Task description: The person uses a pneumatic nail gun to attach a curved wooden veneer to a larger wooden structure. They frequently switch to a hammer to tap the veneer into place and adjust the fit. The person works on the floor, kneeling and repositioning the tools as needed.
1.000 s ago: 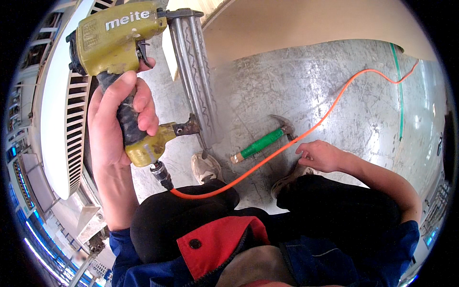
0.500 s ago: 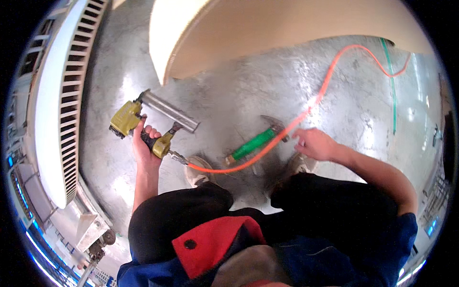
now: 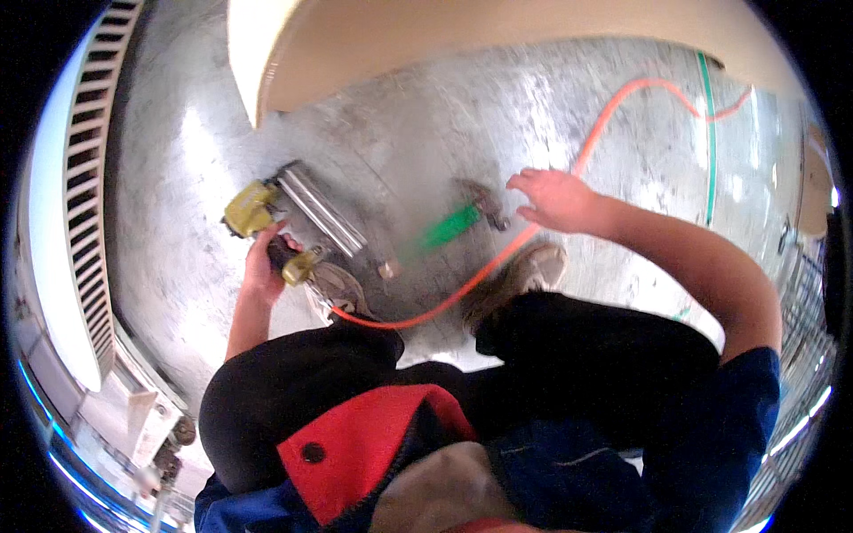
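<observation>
Left hand wraps the black grip of the yellow nail gun, left of centre frame. Can't tell if the gun touches the floor. Orange hose runs from it to upper right. Right hand, right of centre: fingers and thumb parted, near the green-handled hammer, mid-frame.

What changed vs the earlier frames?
Left hand lowered the yellow-green nail gun away from the camera, toward the floor. Right hand moved forward, now overlapping the orange hose in view. Same: left grip on the gun, right hand empty, green-handled hammer on the floor.
</observation>
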Available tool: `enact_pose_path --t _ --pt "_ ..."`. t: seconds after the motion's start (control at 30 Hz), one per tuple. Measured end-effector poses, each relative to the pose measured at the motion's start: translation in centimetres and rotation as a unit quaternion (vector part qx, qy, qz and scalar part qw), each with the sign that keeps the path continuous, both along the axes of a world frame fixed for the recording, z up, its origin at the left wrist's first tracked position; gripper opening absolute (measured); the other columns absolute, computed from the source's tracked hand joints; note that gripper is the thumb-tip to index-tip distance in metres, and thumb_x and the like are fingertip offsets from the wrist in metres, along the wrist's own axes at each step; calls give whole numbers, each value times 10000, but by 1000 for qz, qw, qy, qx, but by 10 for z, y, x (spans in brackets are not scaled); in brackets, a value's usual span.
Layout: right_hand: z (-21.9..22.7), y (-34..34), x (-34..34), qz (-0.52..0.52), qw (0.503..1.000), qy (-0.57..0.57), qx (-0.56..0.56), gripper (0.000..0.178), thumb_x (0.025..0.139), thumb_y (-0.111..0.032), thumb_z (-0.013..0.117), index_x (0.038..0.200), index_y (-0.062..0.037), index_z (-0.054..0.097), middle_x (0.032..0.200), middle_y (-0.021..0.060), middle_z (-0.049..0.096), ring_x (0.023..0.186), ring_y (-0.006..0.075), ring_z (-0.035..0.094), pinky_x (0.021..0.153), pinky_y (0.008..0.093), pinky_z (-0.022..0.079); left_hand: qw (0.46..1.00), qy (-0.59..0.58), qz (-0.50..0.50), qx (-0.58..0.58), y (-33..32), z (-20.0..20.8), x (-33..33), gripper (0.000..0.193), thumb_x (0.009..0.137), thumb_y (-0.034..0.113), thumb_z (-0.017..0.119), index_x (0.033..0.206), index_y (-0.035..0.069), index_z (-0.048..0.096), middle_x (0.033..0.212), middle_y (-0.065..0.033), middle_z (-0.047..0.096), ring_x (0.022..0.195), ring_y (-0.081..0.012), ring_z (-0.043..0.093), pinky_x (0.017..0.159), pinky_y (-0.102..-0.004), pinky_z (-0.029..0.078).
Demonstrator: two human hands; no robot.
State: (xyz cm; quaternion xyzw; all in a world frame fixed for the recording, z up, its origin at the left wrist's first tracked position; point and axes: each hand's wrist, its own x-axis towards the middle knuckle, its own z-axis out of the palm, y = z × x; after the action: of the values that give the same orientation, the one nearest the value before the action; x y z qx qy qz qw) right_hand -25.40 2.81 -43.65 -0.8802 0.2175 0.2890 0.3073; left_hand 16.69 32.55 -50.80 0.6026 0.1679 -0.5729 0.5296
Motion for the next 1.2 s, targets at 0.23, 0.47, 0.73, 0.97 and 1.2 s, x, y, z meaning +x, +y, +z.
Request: enact_pose_path --t 0.23,0.47,0.73,0.97,1.2 --pt "-87 32 64 -111 992 56 24 383 912 -295 673 1063 44 577 1032 274 665 1009 464 646 882 533 539 980 -185 -75 -11 -9 -14 2 204 968 156 665 1065 -2 580 883 -102 656 713 -196 638 659 -332 528" --pt "-55 32 78 6 991 -80 -108 161 885 -113 620 1013 -38 556 966 205 669 799 430 688 711 513 578 697 -611 -370 -69 -57 45 -30 533 880 261 762 1284 -21 560 1255 -196 565 1164 -324 574 991 -428 480" --pt "114 1 168 129 914 -311 -226 268 861 -187 741 1067 -98 595 980 89 619 754 312 670 636 441 568 722 -431 -496 -216 -131 118 -90 470 954 274 685 1276 -43 555 909 -272 632 846 -440 648 737 -463 512" --pt "134 -14 85 -9 958 -218 -185 344 905 -225 722 1211 -113 614 1029 106 688 805 304 695 675 405 569 840 -473 -143 -224 -123 196 -22 274 1044 231 544 1191 -1 546 738 -18 602 552 -82 541 502 -248 433" --pt "78 19 26 -82 994 -73 -14 322 932 -214 668 1211 -66 600 1032 155 712 893 325 714 788 432 573 821 -476 -258 -181 -173 215 -15 253 1049 259 564 1055 6 545 661 -11 549 505 -80 518 451 -265 413"
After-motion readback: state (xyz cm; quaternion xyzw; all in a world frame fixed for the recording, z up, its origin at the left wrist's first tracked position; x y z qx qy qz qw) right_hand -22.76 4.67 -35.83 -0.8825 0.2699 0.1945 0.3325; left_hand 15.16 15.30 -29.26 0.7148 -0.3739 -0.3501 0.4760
